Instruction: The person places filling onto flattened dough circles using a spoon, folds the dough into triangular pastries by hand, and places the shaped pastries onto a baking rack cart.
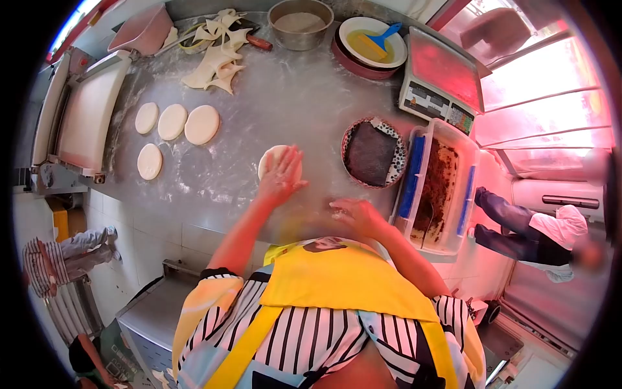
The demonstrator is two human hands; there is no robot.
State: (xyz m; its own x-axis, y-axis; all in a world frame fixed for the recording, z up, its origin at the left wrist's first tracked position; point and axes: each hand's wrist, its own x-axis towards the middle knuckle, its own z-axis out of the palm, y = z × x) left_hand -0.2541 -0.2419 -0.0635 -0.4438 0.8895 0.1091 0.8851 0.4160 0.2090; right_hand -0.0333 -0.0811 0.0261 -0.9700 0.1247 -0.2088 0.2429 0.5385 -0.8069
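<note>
My left hand (pixel 280 178) lies flat, fingers spread, on a round of pale dough (pixel 269 157) on the floured metal table (pixel 259 110). Its palm and fingers cover most of that round. To the right, my right hand (pixel 356 215) is over the table's near edge, fingers loosely bent and apart, with nothing visible in them. Several more dough rounds (pixel 202 124) lie flat at the left. Right of centre stands a round patterned container (pixel 348 146) with a dark sheet inside. Beside it, a clear plastic box (pixel 465 188) holds a dark brown crumbly filling (pixel 438 181) and a spoon.
Dough scraps (pixel 214 67) lie at the back near a red-handled tool (pixel 259 43). A metal pan (pixel 300 26), a bowl (pixel 350 29) with a blue brush (pixel 387 36) and a scale (pixel 447 68) line the back. A dough roller machine (pixel 91 117) stands left. Other people stand on both sides.
</note>
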